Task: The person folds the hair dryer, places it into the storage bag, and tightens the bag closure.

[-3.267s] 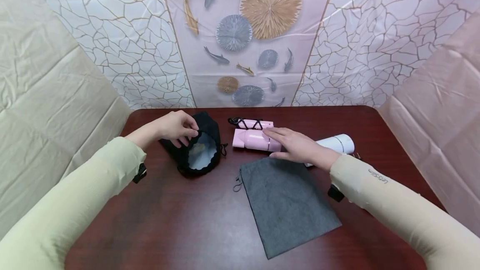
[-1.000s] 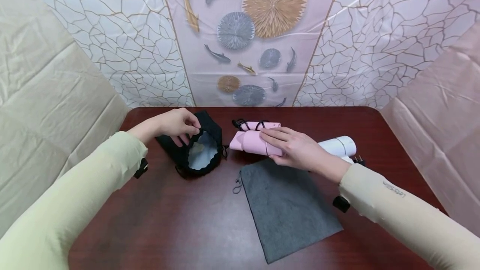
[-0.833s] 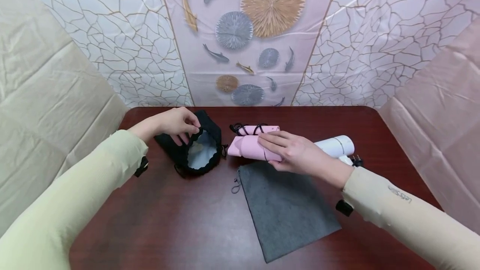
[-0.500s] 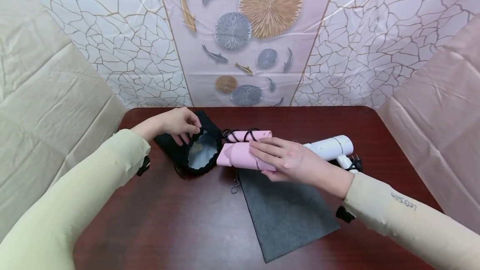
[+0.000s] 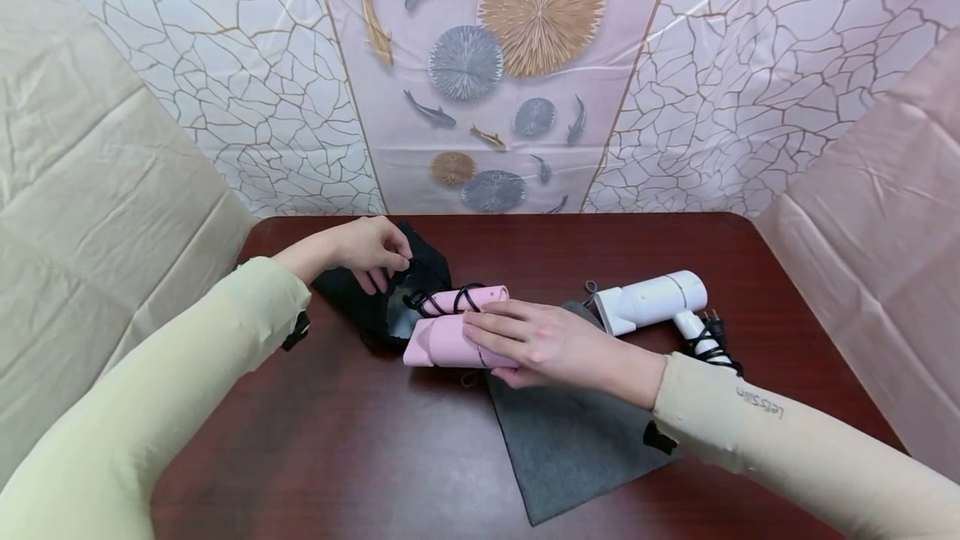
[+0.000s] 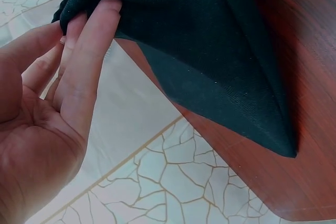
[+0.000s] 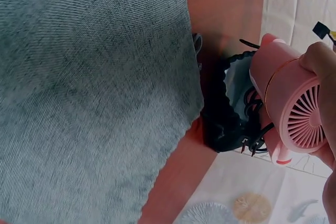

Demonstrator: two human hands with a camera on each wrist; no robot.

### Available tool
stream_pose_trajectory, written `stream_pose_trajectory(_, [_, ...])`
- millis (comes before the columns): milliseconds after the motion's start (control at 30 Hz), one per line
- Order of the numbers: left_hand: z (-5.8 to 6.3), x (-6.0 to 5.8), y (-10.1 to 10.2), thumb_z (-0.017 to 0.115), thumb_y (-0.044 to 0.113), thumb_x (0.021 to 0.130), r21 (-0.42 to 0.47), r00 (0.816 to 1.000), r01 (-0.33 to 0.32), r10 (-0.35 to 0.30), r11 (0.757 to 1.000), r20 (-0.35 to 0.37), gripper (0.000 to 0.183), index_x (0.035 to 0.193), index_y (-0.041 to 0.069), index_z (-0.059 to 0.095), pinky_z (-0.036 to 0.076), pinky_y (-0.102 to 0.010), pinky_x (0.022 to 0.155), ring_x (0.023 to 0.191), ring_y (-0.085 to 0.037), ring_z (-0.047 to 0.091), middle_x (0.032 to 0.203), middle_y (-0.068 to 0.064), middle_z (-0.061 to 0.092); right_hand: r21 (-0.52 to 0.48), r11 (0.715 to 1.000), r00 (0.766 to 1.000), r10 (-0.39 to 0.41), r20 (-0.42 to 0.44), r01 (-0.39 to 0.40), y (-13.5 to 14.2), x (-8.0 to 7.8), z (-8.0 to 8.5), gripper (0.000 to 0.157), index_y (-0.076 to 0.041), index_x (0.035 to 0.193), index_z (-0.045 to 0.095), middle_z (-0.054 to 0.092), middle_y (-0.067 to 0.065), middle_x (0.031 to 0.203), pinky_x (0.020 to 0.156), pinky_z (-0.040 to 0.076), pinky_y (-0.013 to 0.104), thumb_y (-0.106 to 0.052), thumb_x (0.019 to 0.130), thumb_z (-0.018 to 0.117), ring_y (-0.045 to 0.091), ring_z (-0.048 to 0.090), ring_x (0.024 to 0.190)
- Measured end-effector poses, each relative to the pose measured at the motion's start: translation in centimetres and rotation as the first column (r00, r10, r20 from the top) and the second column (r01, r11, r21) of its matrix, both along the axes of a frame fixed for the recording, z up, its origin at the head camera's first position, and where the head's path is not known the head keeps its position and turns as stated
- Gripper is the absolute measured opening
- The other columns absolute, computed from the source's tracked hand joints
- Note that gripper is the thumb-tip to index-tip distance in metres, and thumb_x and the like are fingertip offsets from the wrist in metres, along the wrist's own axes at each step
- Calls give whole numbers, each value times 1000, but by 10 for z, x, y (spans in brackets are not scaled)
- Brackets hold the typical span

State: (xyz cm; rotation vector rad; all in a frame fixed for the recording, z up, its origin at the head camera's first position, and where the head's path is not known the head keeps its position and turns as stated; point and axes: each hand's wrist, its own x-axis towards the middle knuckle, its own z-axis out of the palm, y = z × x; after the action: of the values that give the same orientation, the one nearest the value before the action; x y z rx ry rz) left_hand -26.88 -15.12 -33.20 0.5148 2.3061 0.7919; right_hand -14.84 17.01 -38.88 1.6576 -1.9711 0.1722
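My right hand [image 5: 543,344] grips a pink hair dryer [image 5: 442,342] round its barrel. Its folded handle, wound with black cord, lies along the far side of the barrel. In the right wrist view the dryer's slatted rear grille [image 7: 307,119] faces the camera. The nozzle end is right at the mouth of a black drawstring bag [image 5: 352,302], overlapping it in the head view. With thumb and fingers my left hand [image 5: 367,248] pinches the bag's rim; in the left wrist view the black cloth [image 6: 194,51] hangs from those fingers. The bag's pale lining shows inside the mouth.
A grey drawstring bag [image 5: 570,448] lies flat under and in front of my right forearm. To the right rests a white hair dryer [image 5: 652,302], its handle wrapped in black cord with a plug. The dark red table [image 5: 322,457] ends at a patterned backdrop [image 5: 487,107].
My right hand has taken hold of the pink hair dryer and carried it left and nearer, up to the black bag's mouth. The left hand keeps its pinch, shifted slightly right.
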Motion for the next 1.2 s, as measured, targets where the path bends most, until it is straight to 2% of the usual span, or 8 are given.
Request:
stream_pose_trajectory(400, [2, 7, 10, 64, 8, 106, -83, 999, 22, -20, 996, 35, 22, 125, -3, 66, 67, -43, 66, 83, -32, 80, 98, -17, 71, -2, 999, 999, -46, 20, 46, -15, -14, -13, 61, -2, 137, 70, 72, 10, 137, 108, 55, 37, -27, 85, 89, 29, 69, 124])
stream_pose_trajectory(667, [1, 9, 12, 64, 8, 106, -86, 997, 31, -25, 996, 67, 23, 126, -4, 66, 67, -43, 68, 82, -31, 80, 97, -18, 72, -11, 996, 996, -85, 29, 85, -16, -23, -14, 61, -1, 138, 70, 72, 12, 136, 111, 53, 38, -25, 85, 89, 31, 69, 126])
stream_pose_trajectory(833, [0, 8, 17, 64, 7, 105, -65, 998, 11, -7, 998, 69, 21, 123, -5, 66, 67, -43, 67, 81, -31, 81, 99, -23, 74, -9, 994, 993, -112, 26, 112, -18, -27, -16, 61, -1, 139, 69, 71, 12, 139, 110, 53, 38, -26, 87, 89, 31, 67, 129])
stream_pose_trajectory(967, [0, 9, 20, 64, 7, 105, -40, 997, -20, 23, 999, 75, 17, 118, -4, 65, 67, -43, 67, 81, -33, 81, 96, -23, 74, -12, 994, 994, -109, -12, 109, -23, -30, -18, 60, -1, 138, 70, 71, 12, 138, 110, 53, 38, -27, 87, 88, 31, 68, 127])
stream_pose_trajectory(1200, [1, 12, 25, 64, 5, 104, -5, 995, -80, 80, 997, 51, 14, 112, -6, 67, 67, -43, 67, 81, -34, 81, 91, -20, 74, -48, 998, 991, -35, -128, 29, -35, -34, -27, 54, 1, 130, 72, 74, 14, 130, 105, 56, 37, -26, 86, 88, 32, 70, 119])
